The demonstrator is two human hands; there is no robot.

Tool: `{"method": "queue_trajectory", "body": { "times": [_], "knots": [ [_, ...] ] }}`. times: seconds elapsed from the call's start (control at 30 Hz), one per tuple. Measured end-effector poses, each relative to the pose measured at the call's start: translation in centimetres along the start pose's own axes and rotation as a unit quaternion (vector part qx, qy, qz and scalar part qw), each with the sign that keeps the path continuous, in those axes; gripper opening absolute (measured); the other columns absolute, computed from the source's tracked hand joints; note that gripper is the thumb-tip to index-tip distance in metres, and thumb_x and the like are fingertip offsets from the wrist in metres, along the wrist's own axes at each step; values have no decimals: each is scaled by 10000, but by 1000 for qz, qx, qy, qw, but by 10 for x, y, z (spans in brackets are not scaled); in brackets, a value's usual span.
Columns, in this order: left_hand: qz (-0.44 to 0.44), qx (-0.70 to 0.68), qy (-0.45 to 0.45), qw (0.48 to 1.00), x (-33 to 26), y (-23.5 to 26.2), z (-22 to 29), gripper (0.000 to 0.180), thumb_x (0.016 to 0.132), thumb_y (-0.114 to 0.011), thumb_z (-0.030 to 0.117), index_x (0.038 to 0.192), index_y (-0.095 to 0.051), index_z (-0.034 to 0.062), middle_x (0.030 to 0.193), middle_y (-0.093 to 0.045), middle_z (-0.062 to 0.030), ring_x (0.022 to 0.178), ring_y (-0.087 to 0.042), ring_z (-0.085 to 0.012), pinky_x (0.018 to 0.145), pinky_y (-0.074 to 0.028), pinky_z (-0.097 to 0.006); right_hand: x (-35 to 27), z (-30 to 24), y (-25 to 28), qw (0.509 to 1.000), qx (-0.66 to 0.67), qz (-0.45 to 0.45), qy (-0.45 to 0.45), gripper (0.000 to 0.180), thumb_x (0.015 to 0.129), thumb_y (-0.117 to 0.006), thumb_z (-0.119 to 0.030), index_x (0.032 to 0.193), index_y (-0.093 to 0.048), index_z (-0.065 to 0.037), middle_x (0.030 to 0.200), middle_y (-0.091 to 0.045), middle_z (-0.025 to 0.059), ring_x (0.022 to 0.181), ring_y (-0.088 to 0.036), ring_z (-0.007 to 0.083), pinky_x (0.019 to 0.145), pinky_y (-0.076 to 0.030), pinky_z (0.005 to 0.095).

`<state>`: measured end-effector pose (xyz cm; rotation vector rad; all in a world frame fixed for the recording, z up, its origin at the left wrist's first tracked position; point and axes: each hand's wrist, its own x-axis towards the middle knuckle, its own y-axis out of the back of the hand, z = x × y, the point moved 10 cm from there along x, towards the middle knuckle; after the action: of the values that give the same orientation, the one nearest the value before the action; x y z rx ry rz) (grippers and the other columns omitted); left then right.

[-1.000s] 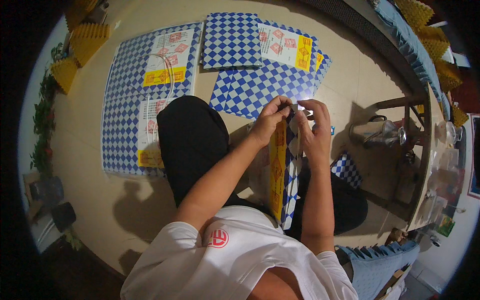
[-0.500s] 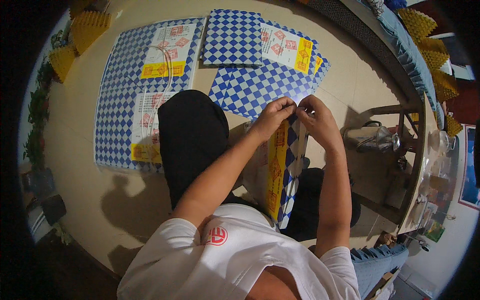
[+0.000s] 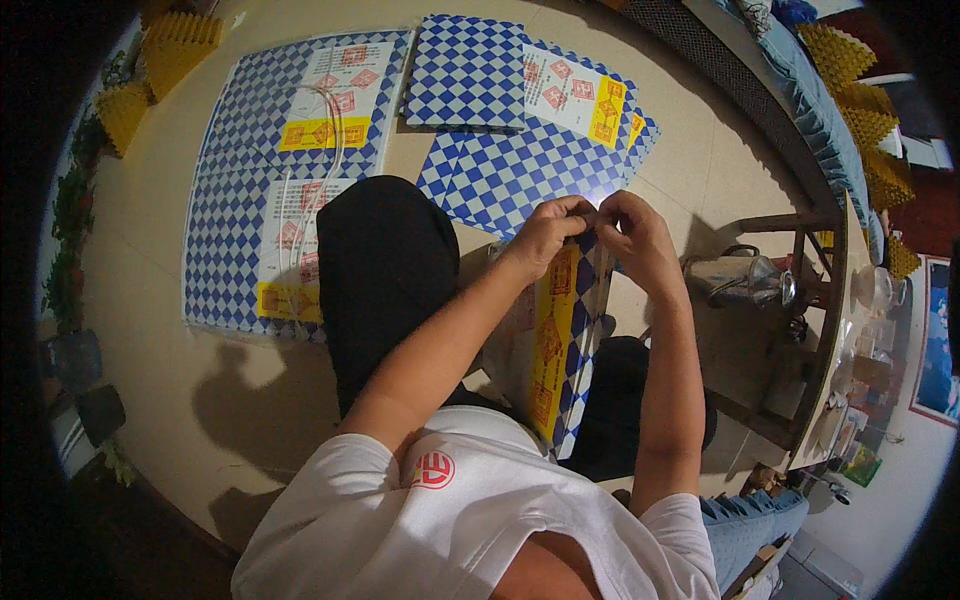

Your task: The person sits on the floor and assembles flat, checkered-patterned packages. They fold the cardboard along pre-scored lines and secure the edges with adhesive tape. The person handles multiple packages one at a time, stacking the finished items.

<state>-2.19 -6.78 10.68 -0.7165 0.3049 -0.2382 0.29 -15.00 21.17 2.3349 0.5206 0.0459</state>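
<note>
Pinching top edge of upright blue-checked bag (image 3: 562, 340) with my left hand (image 3: 545, 235), my right hand (image 3: 635, 235) likewise pinching it, flat matching bags (image 3: 290, 170) on floor.

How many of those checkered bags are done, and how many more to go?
Several flat blue-and-white checkered bags already lie spread on the floor. One more bag stands between the knees, with the left hand and right hand pinching its top edge together. No waiting pile shows, so what's left is unclear.

Beige tiled floor (image 3: 190, 400), dark wooden side table (image 3: 800, 330) at right, potted plants (image 3: 70, 215) along the left edge.
</note>
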Motion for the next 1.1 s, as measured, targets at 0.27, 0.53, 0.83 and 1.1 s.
{"method": "queue_trajectory", "body": {
  "times": [0.27, 0.53, 0.83, 1.1],
  "knots": [
    [12, -45, -4, 999, -2, -5, 2, 245, 890, -505, 84, 1072, -664, 45, 1005, -673, -51, 926, -620, -138, 905, -485, -287, -1, -9, -2, 999, 12, -39, 33, 139, 840, -683, -28, 974, -646, -15, 942, -649, 139, 863, -639, 237, 783, -517, 339],
    [-6, -26, -5, 1000, -6, -14, 6, 170, 950, -500, 109, 1046, -638, 85, 962, -657, -41, 912, -611, -120, 876, -483, -288, -20, -37, 4, 985, -99, 3, 141, 185, 883, -654, 22, 1053, -643, -51, 998, -650, 111, 887, -637, 211, 776, -528, 368],
    [-12, 39, -110, 993, -1, -7, 11, 97, 1016, -539, 176, 1040, -607, 110, 1010, -577, -6, 1028, -531, -111, 969, -380, -272, -51, 34, 48, 956, 30, 284, 65, 296, 1004, -560, -138, 1290, -584, -63, 1169, -608, 121, 1114, -572, 221, 948, -459, 343],
    [28, 207, -116, 971, -13, -8, 11, 206, 1032, -545, 247, 999, -639, 67, 950, -609, -6, 941, -542, -99, 892, -421, -254, -68, 55, -22, 925, 348, 129, -78, 348, 1034, -520, -219, 1331, -580, -48, 1288, -596, 75, 1189, -544, 175, 1014, -416, 304]
  ]
}}
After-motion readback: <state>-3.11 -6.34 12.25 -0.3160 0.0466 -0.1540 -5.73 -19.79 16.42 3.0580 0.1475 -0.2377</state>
